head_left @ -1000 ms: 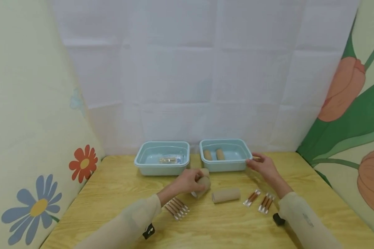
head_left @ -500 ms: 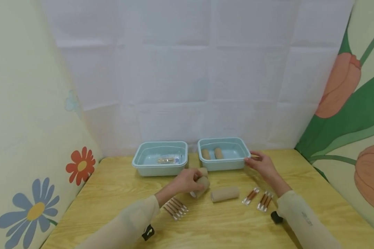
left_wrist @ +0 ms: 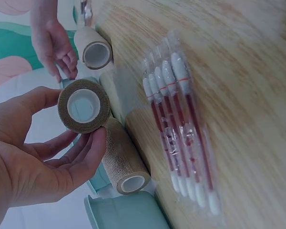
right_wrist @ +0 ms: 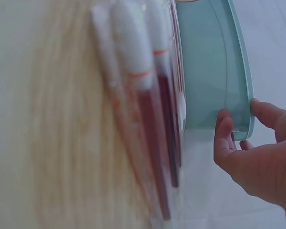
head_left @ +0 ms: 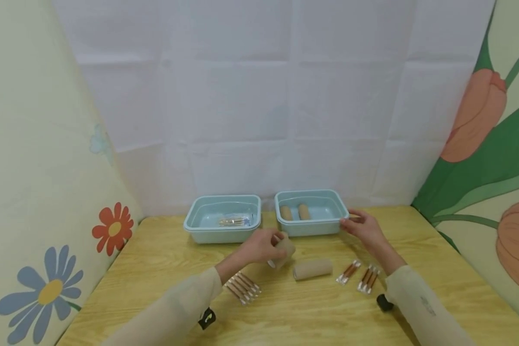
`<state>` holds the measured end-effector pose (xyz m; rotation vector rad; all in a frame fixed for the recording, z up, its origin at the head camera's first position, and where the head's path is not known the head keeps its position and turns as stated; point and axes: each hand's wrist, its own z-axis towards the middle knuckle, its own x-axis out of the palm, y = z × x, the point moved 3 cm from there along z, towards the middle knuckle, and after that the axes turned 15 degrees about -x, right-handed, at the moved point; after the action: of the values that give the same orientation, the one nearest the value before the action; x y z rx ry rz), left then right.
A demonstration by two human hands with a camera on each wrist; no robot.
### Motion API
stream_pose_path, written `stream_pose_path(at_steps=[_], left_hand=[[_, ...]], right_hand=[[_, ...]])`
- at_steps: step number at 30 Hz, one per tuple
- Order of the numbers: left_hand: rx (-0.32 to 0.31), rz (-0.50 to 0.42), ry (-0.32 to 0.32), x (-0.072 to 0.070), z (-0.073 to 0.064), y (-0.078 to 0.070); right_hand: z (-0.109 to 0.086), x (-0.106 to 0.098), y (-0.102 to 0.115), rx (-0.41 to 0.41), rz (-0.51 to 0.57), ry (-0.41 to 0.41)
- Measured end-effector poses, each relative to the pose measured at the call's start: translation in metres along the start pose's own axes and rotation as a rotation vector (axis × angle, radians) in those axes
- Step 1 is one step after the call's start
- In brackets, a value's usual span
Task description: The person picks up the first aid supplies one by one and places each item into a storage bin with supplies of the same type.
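Observation:
A tan bandage roll (left_wrist: 84, 106) with a white core is between the thumb and fingertips of my left hand (head_left: 261, 247), just above the table. Behind it in the left wrist view a second bandage roll (left_wrist: 124, 160) lies on the table; the head view mostly hides it. My right hand (head_left: 365, 233) holds the right end of the right light blue tray (head_left: 311, 228), thumb and fingers at its corner rim. Inside that tray lie two bandage rolls (head_left: 303, 212). Another loose roll (head_left: 313, 269) lies on the table between my hands.
Left of centre stands another light blue tray (head_left: 225, 236) containing wrapped swabs (head_left: 233, 221). Wrapped brown-stick cotton swabs (head_left: 243, 287) lie near my left forearm. Two more swab groups, one nearer the middle (head_left: 348, 272) and one further right (head_left: 368, 279), lie before my right hand.
My left hand has shifted slightly up and right, raising the bandage roll away from the one beside it. My right hand stays at the tray's corner.

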<state>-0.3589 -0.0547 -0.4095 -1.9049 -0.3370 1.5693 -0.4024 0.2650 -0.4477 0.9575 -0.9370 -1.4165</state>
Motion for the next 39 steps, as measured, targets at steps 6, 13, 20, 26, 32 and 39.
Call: stream_pose_path(at_steps=[6,13,20,26,32,39], left_hand=[[0.024,0.0,0.007,-0.001,0.003,-0.005],[0.073,0.029,-0.001,-0.006,0.004,-0.016],[0.093,0.054,-0.019,-0.008,0.003,-0.022],[0.098,0.016,-0.004,-0.008,0.003,-0.025],[0.085,-0.046,0.023,-0.009,0.008,-0.032],[0.081,-0.063,-0.001,-0.009,0.021,-0.043]], right_hand=[[0.0,0.0,0.001,0.014,-0.014,0.002],[0.001,-0.003,-0.001,0.035,-0.013,0.004],[-0.001,-0.003,0.004,0.053,0.011,0.008],[-0.003,-0.003,0.005,0.061,0.014,0.011],[-0.001,-0.002,0.004,0.062,0.002,0.004],[-0.003,-0.003,0.0,0.048,0.008,0.012]])
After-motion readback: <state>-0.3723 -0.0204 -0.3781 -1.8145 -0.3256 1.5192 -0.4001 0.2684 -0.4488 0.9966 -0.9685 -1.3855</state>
